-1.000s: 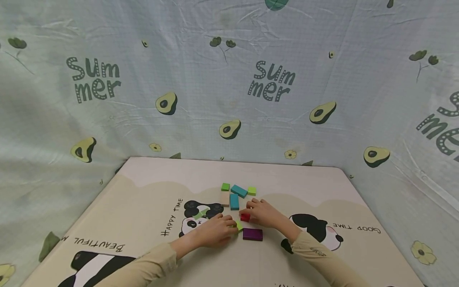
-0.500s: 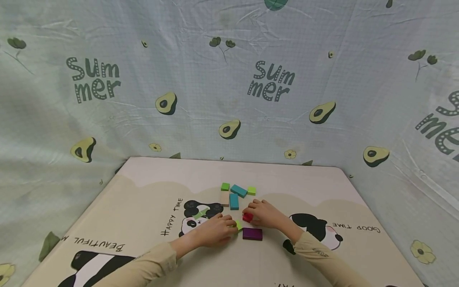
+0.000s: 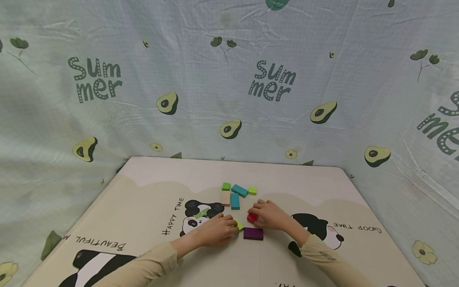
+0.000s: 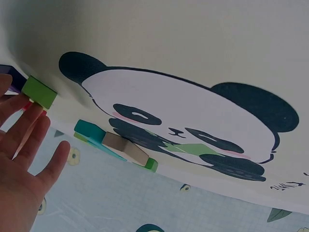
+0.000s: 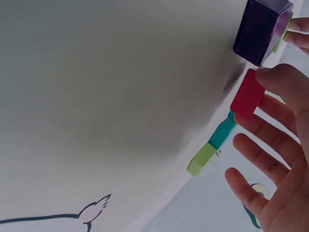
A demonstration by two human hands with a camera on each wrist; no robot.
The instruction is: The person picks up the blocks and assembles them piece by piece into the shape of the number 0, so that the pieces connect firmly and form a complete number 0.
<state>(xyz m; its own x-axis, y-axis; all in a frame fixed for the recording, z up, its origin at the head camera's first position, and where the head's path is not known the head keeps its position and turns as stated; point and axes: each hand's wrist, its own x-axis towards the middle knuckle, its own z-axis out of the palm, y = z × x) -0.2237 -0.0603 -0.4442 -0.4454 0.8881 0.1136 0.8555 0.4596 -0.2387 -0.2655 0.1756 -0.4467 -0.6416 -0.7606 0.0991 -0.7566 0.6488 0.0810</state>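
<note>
My left hand [image 3: 220,230] rests low over the mat, fingertips at a light-green block [image 3: 240,226]. In the left wrist view, its fingers lie against that block's side, and the thumb shows only partly at the frame edge. Between thumb and fingers, my right hand [image 3: 270,215] pinches a red block [image 3: 252,217]. The right wrist view shows the thumb on one end of the red block and a fingertip at the other, with the outer fingers spread. Just nearer than the red block lies a purple block [image 3: 253,234], to the right of the light-green one.
Beyond the hands, two teal blocks [image 3: 235,201], a beige block [image 3: 226,198], a green block [image 3: 226,186] and a lime block [image 3: 252,191] sit close together. The panda-print mat [image 3: 150,207] covers the table. A printed curtain [image 3: 201,99] hangs behind its far edge.
My right hand has shifted slightly right with the red block, widening the space between it and the light-green block. My left hand stays in place.
</note>
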